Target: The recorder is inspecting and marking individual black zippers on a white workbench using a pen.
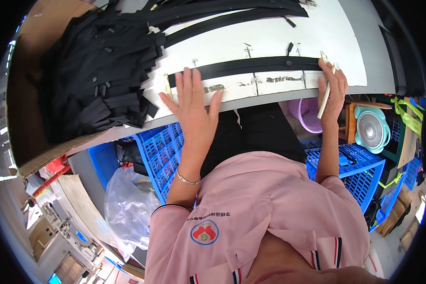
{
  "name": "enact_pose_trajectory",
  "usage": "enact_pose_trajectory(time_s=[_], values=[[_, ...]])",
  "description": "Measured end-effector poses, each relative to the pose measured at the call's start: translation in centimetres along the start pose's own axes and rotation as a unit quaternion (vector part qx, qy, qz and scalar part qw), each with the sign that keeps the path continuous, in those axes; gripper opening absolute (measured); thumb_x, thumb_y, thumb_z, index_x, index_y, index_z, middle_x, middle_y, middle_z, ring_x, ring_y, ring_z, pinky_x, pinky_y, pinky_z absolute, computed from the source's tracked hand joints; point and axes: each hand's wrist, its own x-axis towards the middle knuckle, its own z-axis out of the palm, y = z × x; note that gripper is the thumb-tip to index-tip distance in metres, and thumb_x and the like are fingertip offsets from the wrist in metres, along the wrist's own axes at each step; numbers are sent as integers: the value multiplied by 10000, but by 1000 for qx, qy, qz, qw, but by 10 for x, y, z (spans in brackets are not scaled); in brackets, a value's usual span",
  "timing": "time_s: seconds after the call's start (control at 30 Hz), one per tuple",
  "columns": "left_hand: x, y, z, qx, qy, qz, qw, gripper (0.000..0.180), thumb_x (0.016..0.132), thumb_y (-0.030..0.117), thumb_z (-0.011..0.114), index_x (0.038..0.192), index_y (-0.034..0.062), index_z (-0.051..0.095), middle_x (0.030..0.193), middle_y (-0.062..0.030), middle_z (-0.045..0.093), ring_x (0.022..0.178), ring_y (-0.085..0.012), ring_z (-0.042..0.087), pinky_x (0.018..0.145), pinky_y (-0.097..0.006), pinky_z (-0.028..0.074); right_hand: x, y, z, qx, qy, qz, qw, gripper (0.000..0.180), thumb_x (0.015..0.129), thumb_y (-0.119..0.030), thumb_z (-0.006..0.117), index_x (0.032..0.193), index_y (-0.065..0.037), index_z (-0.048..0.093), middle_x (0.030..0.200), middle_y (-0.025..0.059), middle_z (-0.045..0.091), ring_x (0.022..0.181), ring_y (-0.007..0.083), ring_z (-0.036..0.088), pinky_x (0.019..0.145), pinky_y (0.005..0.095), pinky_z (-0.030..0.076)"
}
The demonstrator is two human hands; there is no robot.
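Observation:
A black fabric strip (251, 64) lies lengthwise along the near edge of a white board (336, 28) that bears dark marks. Fingers spread, my left hand (191, 97) rests flat on the strip's left end. At its right end, my right hand (335, 87) touches the strip with its fingertips and holds a slim cream pen-like stick (324, 100) pointing down toward me. A small dark piece (288, 63) sits on the strip, and a small black tab (290, 47) lies just beyond it. Farther back are more long black strips (232, 21).
To the left, a heap of black strips (99, 61) lies by a cardboard box wall (26, 104). Below the table are blue plastic crates (158, 151), a clear plastic bag (128, 203), a purple basket (307, 116) and a turquoise fan (371, 128).

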Motion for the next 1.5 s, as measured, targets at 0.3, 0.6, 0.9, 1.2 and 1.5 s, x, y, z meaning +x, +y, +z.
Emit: enact_pose_trajectory(time_s=[0.3, 0.6, 0.9, 1.2, 1.5], values=[[-21, -11, -6, -5, 12, -24, 1000, 658, 957, 374, 712, 1480, 20, 527, 1584, -143, 461, 1545, -371, 279, 1210, -653, -38, 7, -10, -5, 12, -26, 57, 998, 326, 969, -60, 654, 1292, -91, 689, 1198, 124, 724, 1205, 267, 636, 1155, 438, 381], [-21, -12, -7, -23, 43, -34, 998, 633, 955, 390, 706, 1457, 34, 558, 1544, -120, 504, 1529, -378, 300, 1212, -647, -2, 46, -137, 15, 429, -115, 142, 884, 289, 1060, -203, 572, 1233, -11, 700, 1024, 84, 761, 925, 140, 668, 853, 296, 525], [-20, -9, -3, -25, 49, -36, 998, 627, 940, 394, 706, 1448, 52, 570, 1526, -115, 516, 1518, -373, 319, 1207, -656, 20, 64, -202, 71, 489, -215, 139, 834, 214, 1005, -171, 655, 1033, 22, 745, 745, 42, 682, 689, 79, 611, 608, 225, 466], [-20, -10, -4, -28, 53, -34, 998, 645, 940, 392, 705, 1462, 46, 549, 1536, -117, 502, 1514, -376, 321, 1202, -669, 42, 62, -205, 76, 467, -205, 110, 853, 218, 1003, -165, 659, 1014, 37, 741, 771, 53, 695, 701, 84, 619, 613, 237, 475], [-21, -12, -2, -21, 56, -32, 998, 644, 937, 400, 709, 1452, 42, 563, 1531, -120, 510, 1513, -376, 328, 1196, -677, 35, 60, -198, 72, 483, -245, 117, 833, 229, 1016, -159, 633, 956, 16, 768, 703, 20, 659, 634, 53, 555, 573, 217, 429]])
